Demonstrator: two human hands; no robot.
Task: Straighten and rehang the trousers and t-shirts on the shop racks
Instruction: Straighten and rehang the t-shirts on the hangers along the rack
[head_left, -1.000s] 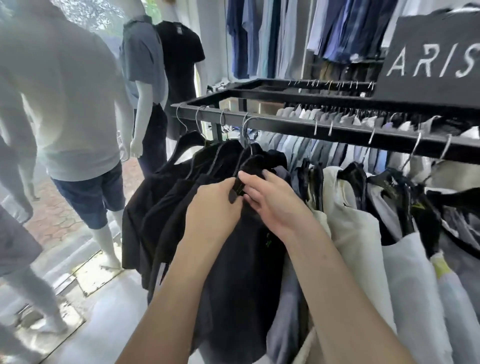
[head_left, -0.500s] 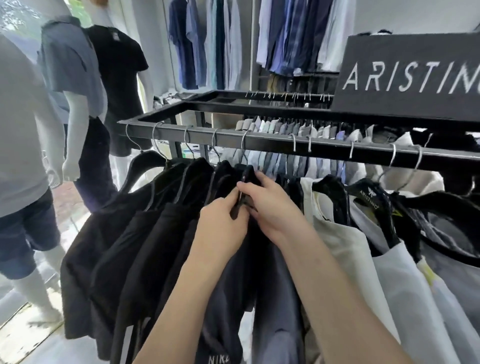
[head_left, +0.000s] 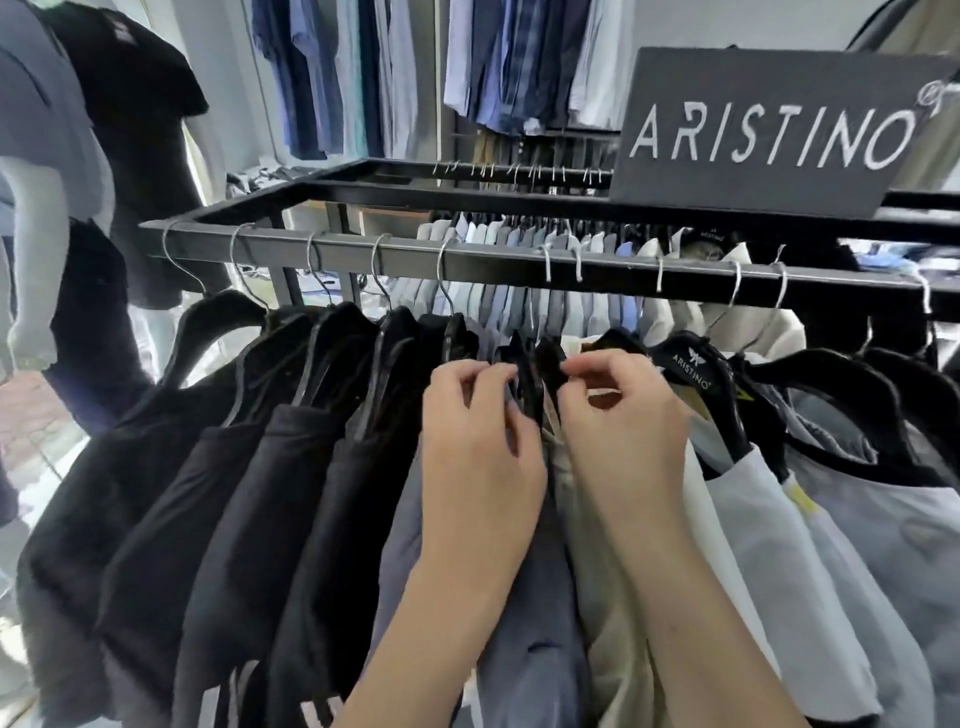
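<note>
Trousers (head_left: 524, 597) hung on black rail (head_left: 467, 260); left hand (head_left: 478, 447) and right hand (head_left: 623, 431) both pinching black hangers (head_left: 535, 364) between grey and beige pairs.

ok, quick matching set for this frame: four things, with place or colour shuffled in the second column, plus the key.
1. brand sign
2. black garments
3. left hand
4. right hand

A. hanging at the rack's left end
B. standing on top of the rack
C. on the beige garment
D. on the grey-blue garment

Pairs: 1-B, 2-A, 3-D, 4-C
</note>
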